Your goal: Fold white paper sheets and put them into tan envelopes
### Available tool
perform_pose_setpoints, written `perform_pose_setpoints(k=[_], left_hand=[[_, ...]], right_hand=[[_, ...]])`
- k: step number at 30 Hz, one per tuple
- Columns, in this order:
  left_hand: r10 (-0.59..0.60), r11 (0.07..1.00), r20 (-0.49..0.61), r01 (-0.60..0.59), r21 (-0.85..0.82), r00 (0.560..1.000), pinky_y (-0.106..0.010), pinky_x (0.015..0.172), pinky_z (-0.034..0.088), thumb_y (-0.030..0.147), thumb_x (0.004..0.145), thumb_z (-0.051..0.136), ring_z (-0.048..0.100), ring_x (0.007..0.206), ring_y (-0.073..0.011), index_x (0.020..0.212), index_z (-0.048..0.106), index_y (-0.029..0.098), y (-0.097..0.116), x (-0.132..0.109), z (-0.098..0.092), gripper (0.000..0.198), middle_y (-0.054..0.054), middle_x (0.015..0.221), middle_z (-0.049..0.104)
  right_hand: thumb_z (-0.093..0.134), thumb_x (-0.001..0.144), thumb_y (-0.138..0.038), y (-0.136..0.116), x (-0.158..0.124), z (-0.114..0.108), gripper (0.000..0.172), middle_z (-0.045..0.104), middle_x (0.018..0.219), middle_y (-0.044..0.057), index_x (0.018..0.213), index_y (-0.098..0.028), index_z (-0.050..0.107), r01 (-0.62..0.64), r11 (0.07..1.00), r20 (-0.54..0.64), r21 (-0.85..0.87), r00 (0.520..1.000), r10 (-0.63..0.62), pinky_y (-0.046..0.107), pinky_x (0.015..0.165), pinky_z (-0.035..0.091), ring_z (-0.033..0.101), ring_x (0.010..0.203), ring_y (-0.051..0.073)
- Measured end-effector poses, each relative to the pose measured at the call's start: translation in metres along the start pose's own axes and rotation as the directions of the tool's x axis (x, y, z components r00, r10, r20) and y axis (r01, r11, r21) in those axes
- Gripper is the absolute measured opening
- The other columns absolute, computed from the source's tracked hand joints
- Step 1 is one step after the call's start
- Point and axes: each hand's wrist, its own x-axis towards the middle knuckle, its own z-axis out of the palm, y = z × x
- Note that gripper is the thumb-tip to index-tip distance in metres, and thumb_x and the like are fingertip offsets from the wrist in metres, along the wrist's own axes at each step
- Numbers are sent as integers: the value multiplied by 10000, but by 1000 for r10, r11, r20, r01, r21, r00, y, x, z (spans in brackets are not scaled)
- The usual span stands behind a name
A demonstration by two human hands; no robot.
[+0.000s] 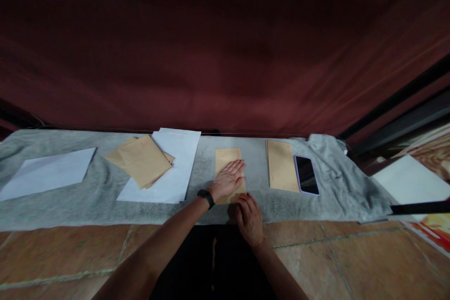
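A brown paper envelope lies flat on the grey cloth in front of me. Across its middle rests my left hand, palm down with fingers stretched out together; a black band is on that wrist. My right hand is at the envelope's lower right corner, its fingers bent and the fingertips touching the edge. Whether the right fingers pinch the paper is hidden. To the right lies a small stack of brown envelopes. On the left, several more brown envelopes are fanned over white paper sheets.
A phone with a pale purple edge lies right of the envelope stack. Another white sheet is at far left. The grey cloth covers a narrow bench before a dark red curtain. Floor tiles show below.
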Motion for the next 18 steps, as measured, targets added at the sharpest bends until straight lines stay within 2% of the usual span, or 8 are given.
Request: perform_pose_setpoints(k=[4, 10, 18], left_hand=[[2, 1000, 26, -2, -22, 1000, -390, 1285, 161, 348, 1027, 405, 253, 1552, -182, 1541, 417, 174, 10, -13, 1, 542, -99, 1639, 370], [35, 998, 43, -33, -58, 998, -394, 1281, 168, 357, 1043, 400, 249, 1554, -189, 1540, 418, 174, 24, -34, -3, 530, -103, 1642, 361], [60, 996, 112, -53, -72, 992, -408, 1275, 187, 385, 1053, 412, 298, 1539, -216, 1534, 431, 184, 44, -64, -11, 522, -111, 1631, 383]], right_hand=[[420, 1014, -225, -1, 2, 0, 241, 690, 1139, 82, 1096, -245, 646, -79, 995, -24, 61, 996, 81, 460, 1065, 502, 622, 1149, 236], [358, 1041, -294, -1, 4, 1, 270, 654, 1032, 74, 1013, -241, 622, -153, 973, -29, 172, 987, 160, 376, 924, 523, 633, 1005, 219], [369, 1045, -352, -1, 4, 4, 273, 632, 1031, 53, 1025, -246, 619, -271, 913, -91, 306, 946, 311, 354, 935, 504, 628, 1009, 202]])
